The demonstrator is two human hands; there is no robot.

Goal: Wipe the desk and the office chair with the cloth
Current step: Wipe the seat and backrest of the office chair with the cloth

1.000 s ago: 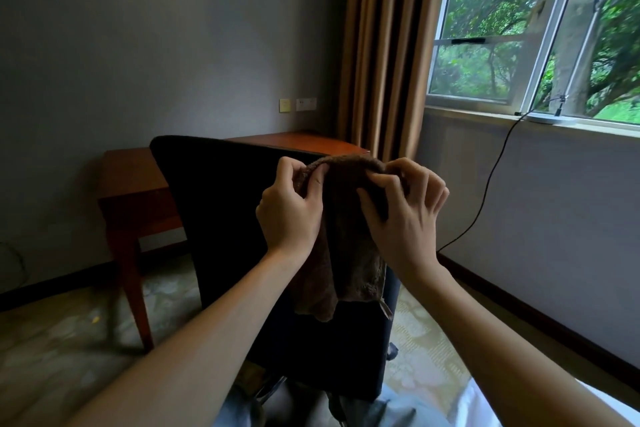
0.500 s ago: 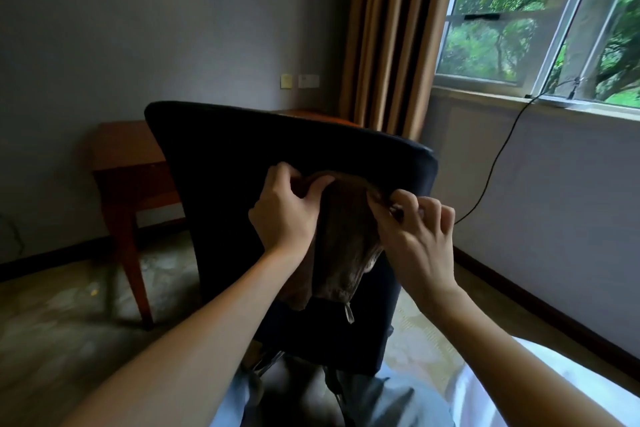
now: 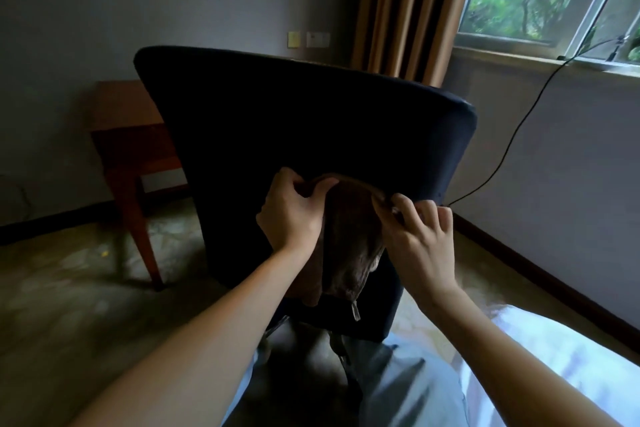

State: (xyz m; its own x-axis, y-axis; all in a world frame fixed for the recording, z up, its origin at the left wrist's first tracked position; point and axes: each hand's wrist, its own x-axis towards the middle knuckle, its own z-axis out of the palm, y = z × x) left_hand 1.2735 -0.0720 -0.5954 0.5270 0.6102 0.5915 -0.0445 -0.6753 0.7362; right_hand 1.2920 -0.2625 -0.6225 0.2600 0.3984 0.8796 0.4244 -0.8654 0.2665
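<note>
head view. the brown cloth (image 3: 349, 246) hangs by its upper edge between both hands, in front of the lower part of the dark office chair (image 3: 304, 121) back; whether it touches the upholstery cannot be told. left hand (image 3: 291, 215) — fingers curled over and gripping one end of the upper edge. right hand (image 3: 420, 239) — thumb and forefinger pinching the other end, the remaining fingers loosely spread. the wooden worktop (image 3: 128, 114) stands behind the chair, well apart from the cloth.

step in hand, as judged: arranging the cloth for a wipe of the chair back, so the task appears to be at an early stage. to do this well, the cloth should be folded or bunched into a flat pad that one palm can cover. left dangling, its loose tail would drag and clean little. the other hand is best set on the chair's top rim to steady it, since an office chair may swivel or roll under pressure. strokes should run from the top rim downward in overlapping passes, then on to the rest of the chair and the worktop.
</note>
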